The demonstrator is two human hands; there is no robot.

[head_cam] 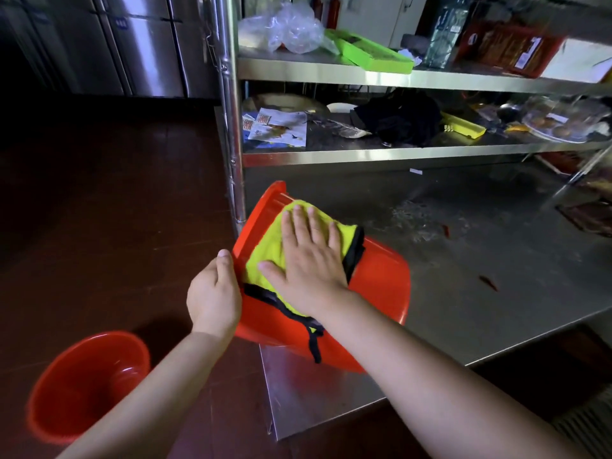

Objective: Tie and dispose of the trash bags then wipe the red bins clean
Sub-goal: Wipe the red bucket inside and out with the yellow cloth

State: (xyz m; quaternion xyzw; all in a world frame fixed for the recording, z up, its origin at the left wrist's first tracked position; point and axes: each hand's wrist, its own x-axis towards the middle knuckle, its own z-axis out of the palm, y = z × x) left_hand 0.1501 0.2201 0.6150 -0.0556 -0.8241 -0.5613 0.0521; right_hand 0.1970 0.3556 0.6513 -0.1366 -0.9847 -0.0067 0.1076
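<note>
On the near corner of the stainless steel work table [480,276], a red plastic bin [377,286] lies on its side, its open rim turned to the left and hanging a little past the table's edge. Across the bin's upturned wall lies a bright yellow cleaning cloth with black edging [265,260], one black strand trailing down the bin's near side. The right hand [308,256] lies flat on that cloth, fingers straight and slightly spread, palm pressing it against the plastic. The left hand [213,293] holds the bin at its rim, thumb along the rim's outer edge and the other fingers curled out of sight behind it. Down on the dark reddish floor at lower left stands a second red plastic bin [82,385], upright and open, well apart from the table. Behind the table rises a steel shelving rack [331,74]: its upper shelf carries crumpled clear plastic [281,28] and a lime green flat tray [371,51], while the lower shelf holds printed paper sheets [278,127], a heap of black fabric [400,117] and a small yellow tray [463,127]. Tall steel cabinet doors [139,44] stand at upper left.
</note>
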